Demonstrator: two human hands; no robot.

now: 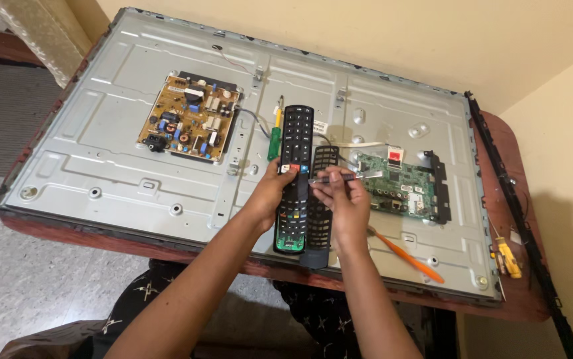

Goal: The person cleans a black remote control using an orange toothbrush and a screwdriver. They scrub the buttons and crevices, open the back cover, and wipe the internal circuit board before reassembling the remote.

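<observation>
A long black remote control (295, 159) with coloured buttons and an exposed green board at its near end lies lengthwise on the metal back panel of a flat television (120, 153). My left hand (270, 193) grips its left side near the middle. My right hand (343, 199) pinches a thin metal tool (339, 177), whose tip points left at the remote's edge. Beside the remote, under my right hand, lies a second black keypad piece (321, 199).
A brown power board (190, 118) sits at the panel's upper left, a green main board (399, 186) at right. A green-handled screwdriver (274, 139) and an orange-handled tool (409, 258) lie on the panel. A yellow tool (507, 258) and a black strip (519, 219) rest on the red table's right edge.
</observation>
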